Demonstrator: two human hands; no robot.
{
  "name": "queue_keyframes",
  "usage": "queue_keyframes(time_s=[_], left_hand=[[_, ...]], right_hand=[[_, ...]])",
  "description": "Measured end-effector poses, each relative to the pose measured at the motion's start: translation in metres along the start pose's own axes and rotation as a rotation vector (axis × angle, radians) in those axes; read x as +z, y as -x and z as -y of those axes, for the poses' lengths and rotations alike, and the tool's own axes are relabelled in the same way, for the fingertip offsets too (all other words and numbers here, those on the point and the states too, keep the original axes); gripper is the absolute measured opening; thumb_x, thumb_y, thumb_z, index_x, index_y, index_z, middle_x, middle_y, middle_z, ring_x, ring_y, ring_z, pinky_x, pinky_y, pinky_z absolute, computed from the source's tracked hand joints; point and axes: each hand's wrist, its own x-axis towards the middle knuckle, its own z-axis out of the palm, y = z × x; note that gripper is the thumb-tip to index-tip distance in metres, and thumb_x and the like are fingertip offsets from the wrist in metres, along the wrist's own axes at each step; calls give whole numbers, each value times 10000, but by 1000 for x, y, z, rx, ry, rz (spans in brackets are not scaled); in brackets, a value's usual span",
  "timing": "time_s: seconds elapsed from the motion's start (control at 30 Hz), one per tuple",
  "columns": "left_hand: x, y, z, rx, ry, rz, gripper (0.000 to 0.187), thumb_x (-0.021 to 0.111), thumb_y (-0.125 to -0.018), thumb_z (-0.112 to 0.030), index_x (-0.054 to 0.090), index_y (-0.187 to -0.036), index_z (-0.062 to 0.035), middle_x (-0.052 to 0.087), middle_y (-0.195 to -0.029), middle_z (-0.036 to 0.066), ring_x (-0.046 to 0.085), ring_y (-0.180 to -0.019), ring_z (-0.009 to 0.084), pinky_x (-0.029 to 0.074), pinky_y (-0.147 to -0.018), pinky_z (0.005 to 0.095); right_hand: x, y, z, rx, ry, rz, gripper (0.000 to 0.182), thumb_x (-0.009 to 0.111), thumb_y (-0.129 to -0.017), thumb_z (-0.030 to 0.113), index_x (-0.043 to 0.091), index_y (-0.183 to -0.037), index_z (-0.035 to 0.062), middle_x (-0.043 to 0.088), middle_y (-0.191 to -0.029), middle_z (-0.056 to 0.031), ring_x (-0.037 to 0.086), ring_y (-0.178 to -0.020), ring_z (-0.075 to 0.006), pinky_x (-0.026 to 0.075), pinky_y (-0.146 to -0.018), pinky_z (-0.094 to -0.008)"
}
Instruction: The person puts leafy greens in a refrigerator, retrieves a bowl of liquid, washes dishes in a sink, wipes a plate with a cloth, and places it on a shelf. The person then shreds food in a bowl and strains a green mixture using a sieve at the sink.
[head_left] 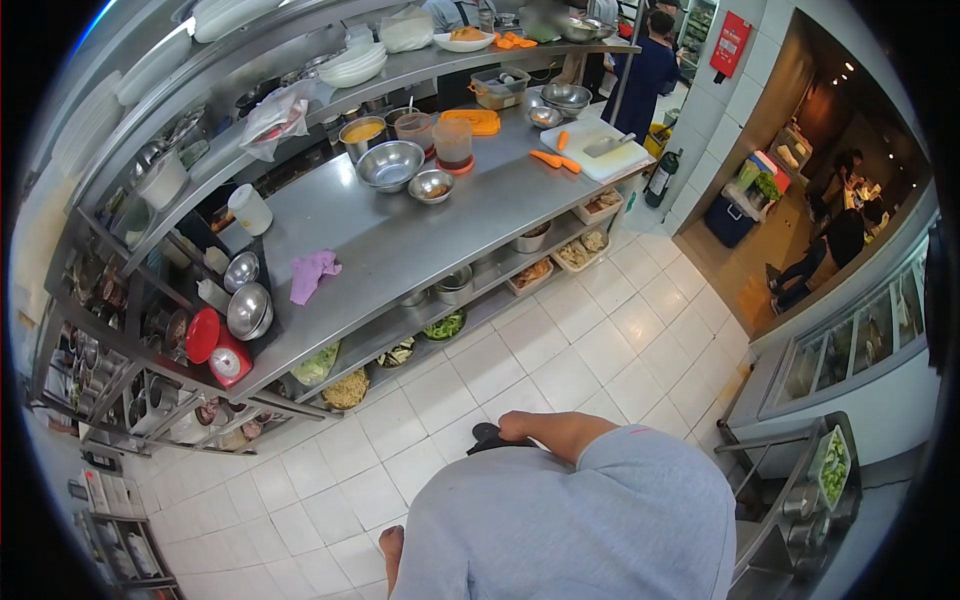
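Note:
My right hand (517, 426) is in front of my grey shirt (580, 510), above the floor and next to a black shoe (487, 433). Its fingers are curled closed, and nothing shows in them. Low at my left side hangs my left hand (391, 542), also with curled fingers and nothing visible in it. Neither hand touches the steel counter (400, 260) ahead. On that counter lie a purple cloth (314, 276), a large steel bowl (390, 166), a smaller bowl (431, 186), carrots (555, 160) and a white cutting board (595, 150) with a knife.
White tiles (610, 345) cover the floor. A red scale (219, 347) stands at the counter's left end. Food containers (345, 388) fill the lower shelf. To the right are a glass-topped cabinet (850, 330) and a doorway with people (835, 240) beyond. Another person (655, 70) stands behind the counter.

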Motion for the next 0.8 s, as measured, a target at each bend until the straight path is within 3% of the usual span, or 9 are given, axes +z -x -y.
queue_keyframes(time_s=[0.2,0.27,0.6,0.7,0.8], left_hand=[[4,5,11,-80,9,29,380,712,-856,-291,805,-1051,22,801,-906,179,773,-840,266,599,-801,386],[11,12,5,-138,-130,20,398,741,-874,-335,807,-1055,13,801,-925,188,782,-879,278,604,-815,391],[20,31,26,-121,-81,-70,407,777,-881,-344,803,-1033,33,792,-959,226,786,-912,310,607,-825,402],[18,44,7,-168,-117,-126,388,775,-874,-299,792,-1025,58,794,-941,224,780,-868,304,608,-803,397],[13,57,-15,-240,117,-171,353,755,-873,-231,777,-1050,73,784,-877,186,754,-745,278,606,-717,397]], right_hand=[[1,-17,-5,-3,-9,39,413,591,-888,309,783,-1029,-28,747,-1096,-279,724,-1057,-426,563,-951,-501],[-1,-24,-5,0,4,73,412,596,-888,312,784,-1036,-24,746,-1102,-277,722,-1063,-426,562,-954,-502],[-12,-58,-3,-97,141,128,410,606,-898,326,783,-1012,-25,748,-1087,-275,724,-1041,-431,566,-942,-506],[-10,-76,-4,-138,175,136,411,608,-898,329,782,-1009,-27,749,-1076,-275,726,-1033,-429,568,-935,-504],[-15,-88,0,-184,194,138,409,607,-898,328,782,-1011,-25,750,-1068,-274,728,-1029,-427,568,-931,-504]])
